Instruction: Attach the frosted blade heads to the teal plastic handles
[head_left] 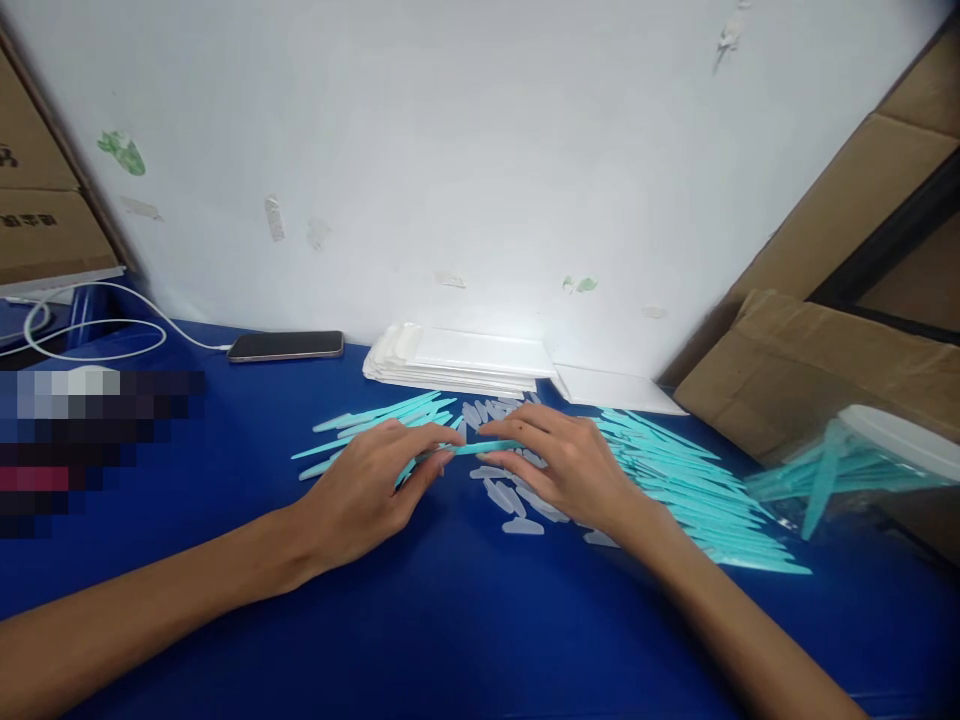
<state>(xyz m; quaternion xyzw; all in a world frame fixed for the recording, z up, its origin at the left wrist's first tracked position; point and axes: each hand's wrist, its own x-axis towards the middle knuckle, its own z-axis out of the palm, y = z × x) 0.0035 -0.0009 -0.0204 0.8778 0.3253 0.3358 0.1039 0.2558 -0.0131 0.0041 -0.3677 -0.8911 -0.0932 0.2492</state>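
Observation:
My left hand (371,490) and my right hand (562,465) meet over the blue table (450,620). Between their fingertips they pinch one thin teal plastic stick (484,447), held level, one hand at each end. Beneath the hands lie several small translucent plastic caps (517,500). A spread of teal sticks (382,415) lies behind my left hand. A larger pile of teal sticks (697,490) fans out to the right of my right hand.
A stack of white flat packets (457,360) sits by the wall, with a white sheet (615,390) beside it. A phone (285,345) with a white cable (97,325) lies at back left. Cardboard boxes (810,350) and a clear container of sticks (847,470) stand at right.

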